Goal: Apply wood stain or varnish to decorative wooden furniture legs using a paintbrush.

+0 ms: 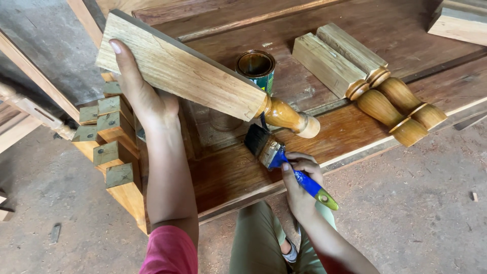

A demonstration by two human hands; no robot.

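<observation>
My left hand [141, 96] grips the square upper end of a wooden furniture leg [187, 71] and holds it slanted above the brown wooden panel [350, 127]. The leg's turned, rounded foot [291, 117] is glossy and darker than its bare square part. My right hand [299, 175] holds a paintbrush with a blue handle [284, 160]; its dark bristles sit just below the turned foot. An open tin of varnish [256, 68] stands on the panel right behind the leg.
Two more turned legs [365, 76] lie side by side on the panel at right. A row of wooden blocks [109, 137] is stacked at left. Another timber piece [459, 20] lies top right. Dusty concrete floor [416, 203] surrounds my knees.
</observation>
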